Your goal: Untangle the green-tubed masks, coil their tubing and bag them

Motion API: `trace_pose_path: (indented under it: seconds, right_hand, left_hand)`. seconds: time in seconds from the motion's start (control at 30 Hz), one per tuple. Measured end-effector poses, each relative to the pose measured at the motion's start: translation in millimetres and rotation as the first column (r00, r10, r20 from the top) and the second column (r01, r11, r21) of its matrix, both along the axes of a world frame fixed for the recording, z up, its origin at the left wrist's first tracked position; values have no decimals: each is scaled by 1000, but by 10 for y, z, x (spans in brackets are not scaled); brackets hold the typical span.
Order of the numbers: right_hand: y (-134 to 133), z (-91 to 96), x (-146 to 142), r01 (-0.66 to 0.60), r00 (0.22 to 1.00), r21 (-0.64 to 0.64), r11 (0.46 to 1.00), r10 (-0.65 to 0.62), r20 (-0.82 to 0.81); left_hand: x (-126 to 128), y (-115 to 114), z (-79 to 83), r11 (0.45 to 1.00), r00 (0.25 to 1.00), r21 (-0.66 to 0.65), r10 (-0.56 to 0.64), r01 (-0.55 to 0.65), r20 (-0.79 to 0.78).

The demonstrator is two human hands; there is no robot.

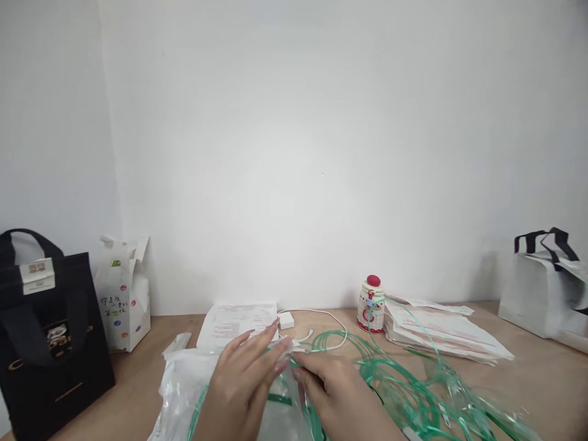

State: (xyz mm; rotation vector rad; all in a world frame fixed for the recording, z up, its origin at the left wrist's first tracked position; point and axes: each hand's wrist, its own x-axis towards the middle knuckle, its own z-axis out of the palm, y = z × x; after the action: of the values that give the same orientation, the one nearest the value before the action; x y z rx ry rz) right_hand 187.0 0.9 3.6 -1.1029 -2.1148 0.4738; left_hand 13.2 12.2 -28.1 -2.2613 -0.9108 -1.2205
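My left hand lies with its fingers stretched out on a clear plastic bag at the near edge of the wooden table. My right hand is beside it, fingers curled and pinching the bag's edge next to the left fingertips. Green tubing is partly inside the bag and spills in loose loops to the right of my hands.
A black tote bag and a white paper bag stand at the left. A stack of paper packets, a white charger with cable, a small red-capped jar, more packets and a white bag lie behind.
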Motion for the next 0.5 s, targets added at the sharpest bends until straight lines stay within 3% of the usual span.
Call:
trace_pose_path:
  seconds: [0.1, 0.23, 0.37, 0.5]
  right_hand:
    - [8, -43, -101, 47, 973, -132, 990, -75, -217]
    - [27, 2, -81, -195, 917, -302, 933, 64, -393]
    - [77, 40, 12, -179, 970, -292, 939, 118, -214]
    - [-41, -58, 13, -166, 983, -201, 965, 144, -118]
  left_hand:
    - [101, -20, -22, 996, 1000, 83, 25, -24, -17]
    - [77, -101, 40, 995, 996, 74, 59, -65, 73]
    - [-19, -123, 95, 989, 990, 62, 132, -135, 41]
    - [74, -53, 40, 984, 989, 171, 64, -41, -134]
